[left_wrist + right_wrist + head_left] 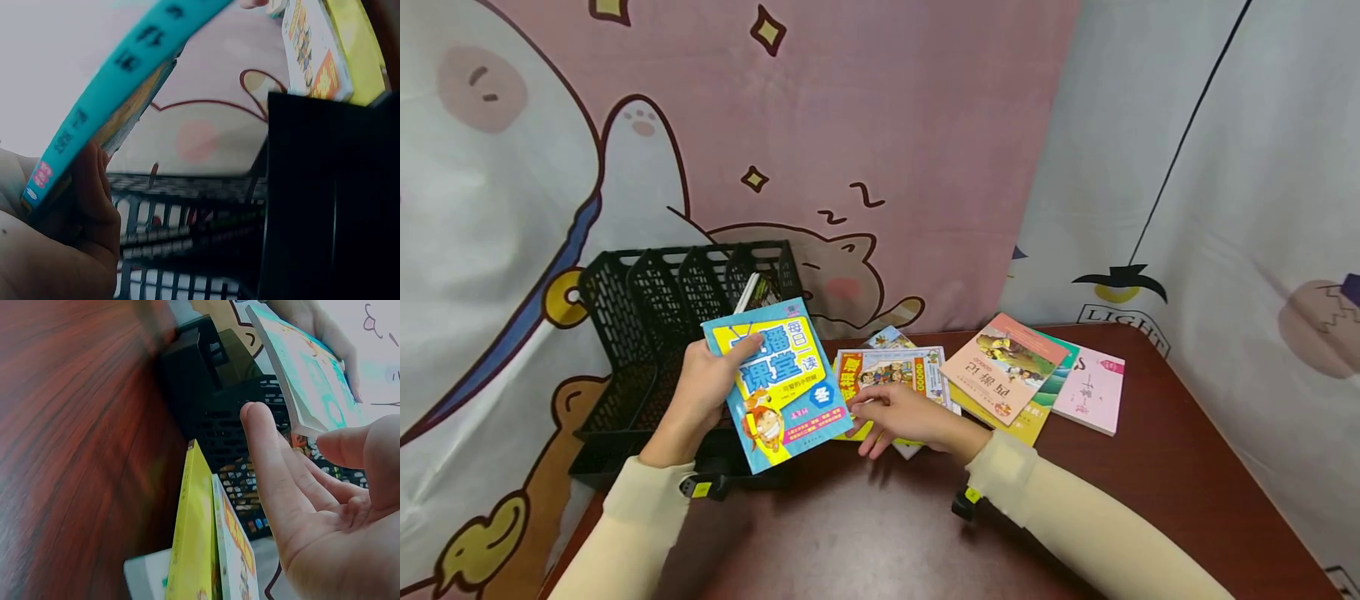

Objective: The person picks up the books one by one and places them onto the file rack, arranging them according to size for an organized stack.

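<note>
My left hand grips a blue and yellow book by its left edge, thumb across the cover. Its turquoise spine lies in that hand in the left wrist view. My right hand is beside the book's lower right corner, fingers fairly straight and spread in the right wrist view. Whether its thumb touches the corner I cannot tell. Behind the held book stands a black mesh file rack with upright dividers and a few books in its right slot.
Below and behind my right hand lie a white comic-covered book and a yellow book. Further right, a salmon book overlaps green and yellow ones, beside a pink book. The brown table meets a cartoon-printed curtain.
</note>
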Demonstrator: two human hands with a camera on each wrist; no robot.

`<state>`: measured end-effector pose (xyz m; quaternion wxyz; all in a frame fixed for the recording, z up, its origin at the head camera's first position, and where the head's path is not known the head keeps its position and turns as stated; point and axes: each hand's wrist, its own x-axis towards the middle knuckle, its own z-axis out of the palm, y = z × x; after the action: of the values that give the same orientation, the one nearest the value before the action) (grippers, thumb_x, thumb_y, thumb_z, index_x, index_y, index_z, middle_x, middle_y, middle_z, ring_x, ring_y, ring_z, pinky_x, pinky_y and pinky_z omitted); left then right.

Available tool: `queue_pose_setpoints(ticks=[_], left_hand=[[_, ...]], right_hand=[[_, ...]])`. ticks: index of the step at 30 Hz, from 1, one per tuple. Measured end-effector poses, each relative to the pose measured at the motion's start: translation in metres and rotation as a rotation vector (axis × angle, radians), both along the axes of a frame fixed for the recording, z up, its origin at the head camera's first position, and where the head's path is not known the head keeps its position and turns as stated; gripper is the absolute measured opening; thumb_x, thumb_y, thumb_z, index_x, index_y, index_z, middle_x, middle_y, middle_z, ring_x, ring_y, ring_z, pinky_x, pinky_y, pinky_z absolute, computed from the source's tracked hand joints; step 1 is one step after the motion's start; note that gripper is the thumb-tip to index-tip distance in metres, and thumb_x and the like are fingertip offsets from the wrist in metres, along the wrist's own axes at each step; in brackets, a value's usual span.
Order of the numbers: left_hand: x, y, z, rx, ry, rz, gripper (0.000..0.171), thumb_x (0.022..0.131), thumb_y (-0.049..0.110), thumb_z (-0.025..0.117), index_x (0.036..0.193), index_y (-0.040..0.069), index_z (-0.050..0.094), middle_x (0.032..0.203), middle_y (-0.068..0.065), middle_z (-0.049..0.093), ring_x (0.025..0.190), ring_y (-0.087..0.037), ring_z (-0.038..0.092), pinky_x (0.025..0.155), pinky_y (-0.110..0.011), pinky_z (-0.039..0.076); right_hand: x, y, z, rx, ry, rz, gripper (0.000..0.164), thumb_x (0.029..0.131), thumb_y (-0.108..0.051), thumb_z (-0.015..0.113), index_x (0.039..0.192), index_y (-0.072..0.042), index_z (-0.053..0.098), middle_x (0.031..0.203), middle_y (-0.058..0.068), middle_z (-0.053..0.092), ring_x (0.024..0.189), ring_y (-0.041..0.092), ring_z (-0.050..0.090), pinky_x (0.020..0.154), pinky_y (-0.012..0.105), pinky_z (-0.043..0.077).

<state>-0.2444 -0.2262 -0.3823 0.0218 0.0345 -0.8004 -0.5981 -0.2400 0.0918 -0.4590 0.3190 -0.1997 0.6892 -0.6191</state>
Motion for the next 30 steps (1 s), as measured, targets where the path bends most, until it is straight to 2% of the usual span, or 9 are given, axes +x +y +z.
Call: queue_pose_setpoints(ticks=[4,7,12,16,21,25,30], left_hand=[[0.004,-0.015,0.003,-0.014,-0.003,0.061,0.064,0.105,0.050,0.075,0.142,-0.002,0.062,0.091,0.008,0.082,0.077,-0.016,0.084,0.070,-0.038,0.069],[0.007,-0.026,0.004,-0.011,-0.023,0.100,0.066,0.105,0.051,0.074,0.144,0.000,0.060,0.090,0.011,0.081,0.077,-0.015,0.084,0.071,-0.037,0.069],[0.010,-0.043,0.004,-0.018,-0.031,0.164,0.065,0.105,0.053,0.074,0.144,0.002,0.060,0.090,0.015,0.079,0.077,-0.012,0.084,0.071,-0.036,0.069],[0.013,-0.053,0.005,-0.031,-0.023,0.193,0.066,0.105,0.054,0.073,0.145,0.003,0.059,0.090,0.017,0.078,0.077,-0.010,0.083,0.071,-0.035,0.069],[0.014,-0.065,0.009,-0.047,-0.010,0.211,0.064,0.104,0.056,0.073,0.142,0.006,0.059,0.090,0.019,0.078,0.077,-0.009,0.083,0.071,-0.034,0.068],[0.017,-0.078,0.015,-0.040,-0.016,0.246,0.056,0.103,0.056,0.074,0.136,0.013,0.060,0.087,0.020,0.078,0.074,-0.009,0.082,0.068,-0.034,0.068],[0.018,-0.092,0.022,0.000,-0.029,0.269,0.047,0.101,0.055,0.077,0.128,0.020,0.061,0.086,0.020,0.078,0.071,-0.009,0.082,0.064,-0.033,0.067]], right_hand=[[-0.003,-0.014,0.003,-0.002,0.005,-0.006,0.037,0.115,-0.024,0.060,0.144,-0.002,0.065,0.128,0.032,0.075,0.090,0.037,0.084,0.089,0.057,0.067],[-0.006,-0.024,0.004,0.003,0.010,-0.024,0.035,0.115,-0.022,0.059,0.143,-0.003,0.065,0.132,0.033,0.073,0.094,0.041,0.084,0.090,0.058,0.067],[-0.009,-0.044,-0.001,-0.015,-0.005,-0.054,0.035,0.114,-0.020,0.058,0.143,-0.001,0.063,0.132,0.031,0.075,0.091,0.036,0.084,0.090,0.056,0.067],[-0.010,-0.062,-0.007,-0.037,-0.042,-0.074,0.042,0.114,-0.022,0.060,0.149,0.001,0.059,0.138,0.031,0.071,0.098,0.042,0.083,0.095,0.060,0.064],[-0.006,-0.083,-0.008,-0.044,-0.024,-0.110,0.054,0.114,-0.028,0.062,0.158,0.002,0.051,0.147,0.029,0.065,0.114,0.055,0.076,0.098,0.061,0.064],[-0.005,-0.096,-0.008,-0.032,0.011,-0.147,0.059,0.114,-0.032,0.064,0.160,0.001,0.049,0.146,0.024,0.065,0.115,0.053,0.075,0.099,0.059,0.064],[-0.008,-0.107,-0.012,0.024,0.051,-0.171,0.062,0.114,-0.039,0.064,0.161,-0.002,0.049,0.145,0.019,0.069,0.107,0.039,0.079,0.097,0.056,0.066]])
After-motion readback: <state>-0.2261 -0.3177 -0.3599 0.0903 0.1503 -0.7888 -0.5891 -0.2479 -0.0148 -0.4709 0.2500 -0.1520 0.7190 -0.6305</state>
